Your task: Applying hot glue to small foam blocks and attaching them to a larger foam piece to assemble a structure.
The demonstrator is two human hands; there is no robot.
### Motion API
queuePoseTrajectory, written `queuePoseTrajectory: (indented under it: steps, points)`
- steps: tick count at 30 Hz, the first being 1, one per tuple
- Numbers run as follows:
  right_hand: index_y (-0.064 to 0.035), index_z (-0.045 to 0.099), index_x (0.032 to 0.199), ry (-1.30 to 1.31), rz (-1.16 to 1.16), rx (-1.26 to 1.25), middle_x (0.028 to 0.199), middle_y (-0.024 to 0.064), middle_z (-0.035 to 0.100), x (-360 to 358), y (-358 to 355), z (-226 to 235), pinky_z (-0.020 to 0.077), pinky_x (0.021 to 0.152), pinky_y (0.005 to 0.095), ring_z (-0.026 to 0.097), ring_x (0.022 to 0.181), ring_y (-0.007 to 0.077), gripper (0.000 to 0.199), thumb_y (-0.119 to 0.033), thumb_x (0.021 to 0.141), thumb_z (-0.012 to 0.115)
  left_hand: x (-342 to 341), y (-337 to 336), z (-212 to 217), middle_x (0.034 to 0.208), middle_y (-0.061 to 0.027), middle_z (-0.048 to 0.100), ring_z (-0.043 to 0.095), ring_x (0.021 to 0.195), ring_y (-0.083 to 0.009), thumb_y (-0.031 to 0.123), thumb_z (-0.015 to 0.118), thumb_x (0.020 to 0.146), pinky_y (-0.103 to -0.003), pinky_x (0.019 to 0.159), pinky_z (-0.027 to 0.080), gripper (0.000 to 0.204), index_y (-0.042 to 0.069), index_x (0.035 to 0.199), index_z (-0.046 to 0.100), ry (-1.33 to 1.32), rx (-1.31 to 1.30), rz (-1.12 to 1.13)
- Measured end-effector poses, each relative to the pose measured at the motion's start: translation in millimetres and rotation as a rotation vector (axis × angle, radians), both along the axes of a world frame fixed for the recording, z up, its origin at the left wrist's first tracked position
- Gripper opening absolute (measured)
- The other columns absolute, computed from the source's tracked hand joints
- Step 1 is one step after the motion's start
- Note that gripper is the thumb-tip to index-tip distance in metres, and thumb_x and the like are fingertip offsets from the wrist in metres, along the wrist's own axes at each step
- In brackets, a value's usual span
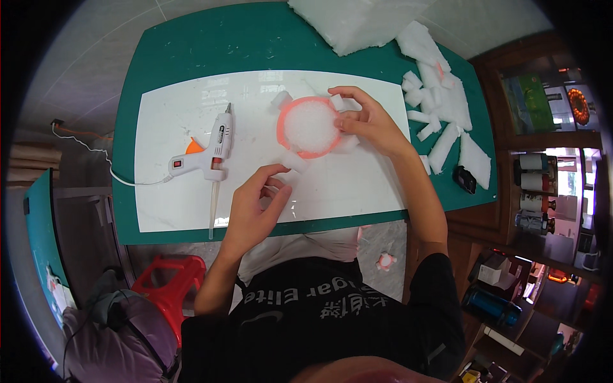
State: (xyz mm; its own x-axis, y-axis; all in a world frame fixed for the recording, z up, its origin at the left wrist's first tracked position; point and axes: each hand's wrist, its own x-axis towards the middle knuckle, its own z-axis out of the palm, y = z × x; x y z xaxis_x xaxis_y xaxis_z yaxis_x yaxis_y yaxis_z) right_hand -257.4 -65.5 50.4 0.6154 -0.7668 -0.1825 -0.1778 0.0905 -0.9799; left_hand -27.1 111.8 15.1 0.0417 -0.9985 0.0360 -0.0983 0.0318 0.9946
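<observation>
A round white foam disc [311, 125] with a pink rim lies on the white board, small white foam blocks set around its edge. My right hand [370, 124] is at the disc's right side, index finger and thumb closed about a small foam block [336, 102] at the rim. The thumb rests against the disc's edge. Below and left of the disc, my left hand [255, 204] has its fingers curved and apart. Its index fingertip is close to another foam block [295, 164]; whether they touch I cannot tell. Nothing shows in this hand.
Left of the disc lies a white glue gun [207, 150] with an orange trigger, a glue stick and a cord. Foam scraps [447, 102] and a black object [465, 180] are on the green table [211, 38] at right. A large foam block [348, 25] stands behind; a red stool [167, 287] is lower left.
</observation>
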Motion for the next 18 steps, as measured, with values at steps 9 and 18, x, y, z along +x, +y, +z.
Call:
queuePoseTrajectory:
  steps: [9, 18]
  points:
    - [-0.0060, 0.041, 0.141, -0.337, -0.150, -0.020, 0.135, 0.0114, 0.039, -20, 13, -2, 0.0522, 0.092, 0.0298, 0.063, 0.106, 0.0205, 0.066, 0.005, 0.081, 0.069, 1, 6, 8, 0.109, -0.0112, 0.068, 0.064, 0.085, -0.0125, -0.003, 0.060, 0.091, -0.024, 0.074, 0.050, 0.023, -0.003, 0.114, 0.063, 0.150, -0.059, -0.049]
    - [-0.0063, 0.040, 0.142, -0.399, -0.346, -0.203, 0.132, 0.0100, 0.038, -27, 45, 2, 0.0506, 0.094, 0.0298, 0.057, 0.115, 0.0220, 0.069, 0.008, 0.080, 0.068, 17, 17, -1, 0.090, -0.0082, 0.068, 0.063, 0.080, -0.0110, -0.001, 0.058, 0.096, -0.024, 0.074, 0.050, 0.012, -0.003, 0.106, 0.064, 0.258, 0.031, 0.034]
